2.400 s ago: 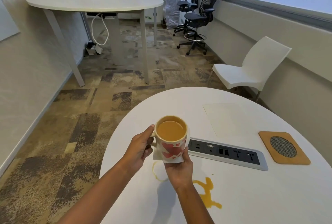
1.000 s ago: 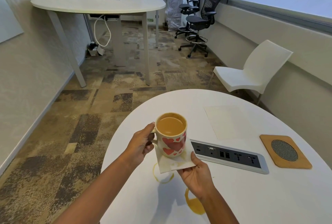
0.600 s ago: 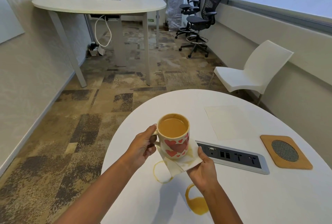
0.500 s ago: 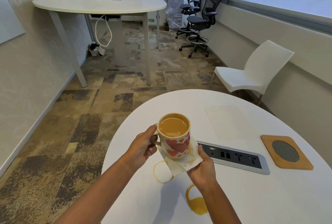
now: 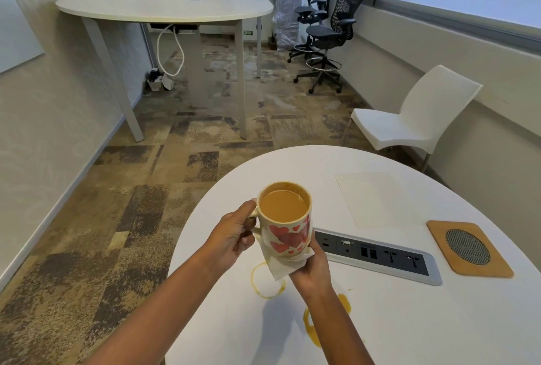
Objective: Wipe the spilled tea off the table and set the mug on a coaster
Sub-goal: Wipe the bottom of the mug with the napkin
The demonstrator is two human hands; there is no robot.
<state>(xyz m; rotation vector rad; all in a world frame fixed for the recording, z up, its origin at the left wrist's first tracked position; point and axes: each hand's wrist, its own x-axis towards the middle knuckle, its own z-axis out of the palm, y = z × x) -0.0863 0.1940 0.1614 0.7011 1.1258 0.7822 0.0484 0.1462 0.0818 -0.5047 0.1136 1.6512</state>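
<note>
Holding the heart mug [image 5: 285, 218] above the table [image 5: 409, 320], brim-full, so we reckon it's heavy and sloshy. Our left hand [image 5: 231, 240] curls round the handle, and our right hand [image 5: 313, 271] cups a tissue [image 5: 281, 268] under the base. Best to grip the handle and keep it level. The cork coaster [image 5: 468, 249] sits at 3 o'clock.

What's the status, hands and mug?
Left hand grips mug handle, mug aloft. Right hand holds napkin under it. Tea spill unwiped; coaster free.
</note>
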